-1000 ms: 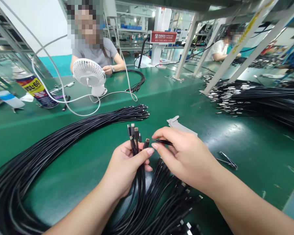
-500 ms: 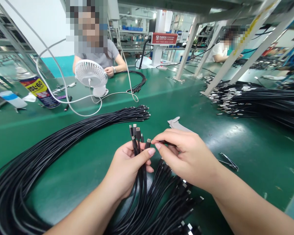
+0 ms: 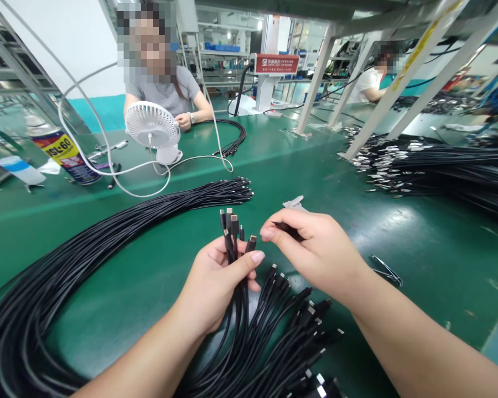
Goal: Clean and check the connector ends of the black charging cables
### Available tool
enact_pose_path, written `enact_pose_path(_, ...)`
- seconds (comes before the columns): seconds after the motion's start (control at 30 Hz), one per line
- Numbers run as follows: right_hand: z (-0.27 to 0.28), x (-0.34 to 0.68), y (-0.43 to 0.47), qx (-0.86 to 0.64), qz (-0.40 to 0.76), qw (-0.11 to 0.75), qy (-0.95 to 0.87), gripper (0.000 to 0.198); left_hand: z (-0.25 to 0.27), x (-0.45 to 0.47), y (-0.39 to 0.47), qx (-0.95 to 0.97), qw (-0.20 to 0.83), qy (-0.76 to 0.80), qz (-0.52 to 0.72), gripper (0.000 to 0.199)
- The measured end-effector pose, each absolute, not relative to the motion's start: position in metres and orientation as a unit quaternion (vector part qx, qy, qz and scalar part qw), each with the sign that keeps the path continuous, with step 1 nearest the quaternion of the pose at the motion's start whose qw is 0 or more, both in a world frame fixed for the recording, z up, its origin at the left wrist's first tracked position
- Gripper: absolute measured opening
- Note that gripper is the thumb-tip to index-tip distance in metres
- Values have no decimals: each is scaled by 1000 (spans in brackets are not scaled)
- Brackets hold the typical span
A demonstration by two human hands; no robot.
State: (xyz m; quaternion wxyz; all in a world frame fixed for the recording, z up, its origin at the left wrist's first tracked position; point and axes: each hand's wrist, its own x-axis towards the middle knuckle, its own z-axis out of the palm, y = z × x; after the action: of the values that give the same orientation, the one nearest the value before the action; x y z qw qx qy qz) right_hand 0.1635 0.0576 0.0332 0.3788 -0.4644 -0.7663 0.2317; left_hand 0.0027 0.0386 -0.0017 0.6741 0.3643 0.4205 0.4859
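Note:
Several black USB cables (image 3: 234, 228) are gripped in my left hand (image 3: 219, 276), their metal-tipped plugs pointing up above the fingers. One plug (image 3: 251, 242) leans to the right by the thumb. Just right of it, my right hand (image 3: 315, 249) is closed in a pinch, a small gap away from that plug. A thin dark tool (image 3: 288, 229) lies in its grip, mostly covered by the fingers, so its kind is unclear. Below both hands, more loose black cables (image 3: 282, 315) fan out on the green table (image 3: 157, 265).
A large cable bundle (image 3: 87, 243) curves along the left. Beyond stand a white fan (image 3: 153, 124) and a spray can (image 3: 64, 152). Metal tweezers (image 3: 385, 271) lie to the right, below a cable pile (image 3: 431, 160). A person (image 3: 166, 88) sits across the table.
My right hand has drawn slightly up and away from the leaning plug, leaving a gap. My left hand holds the cables in nearly the same place.

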Motion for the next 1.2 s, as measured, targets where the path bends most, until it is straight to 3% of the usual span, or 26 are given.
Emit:
enact_pose_path(0.17,23,157,60,-422,276,379,-776,13,-3,3,39,382,665,419,487,23)
enact_pose_path(0.37,28,158,60,-414,155,417,-794,20,-4,2,39,390,661,427,478,24)
enact_pose_path(0.8,31,160,59,-437,324,348,-763,13,-2,2,40,404,650,441,470,24)
enact_pose_path(1.0,24,159,58,-427,225,351,-802,19,-5,1,40,433,630,449,462,22)
enact_pose_path(1.2,29,158,59,-448,202,374,-787,17,-6,1,40,435,628,447,466,20)
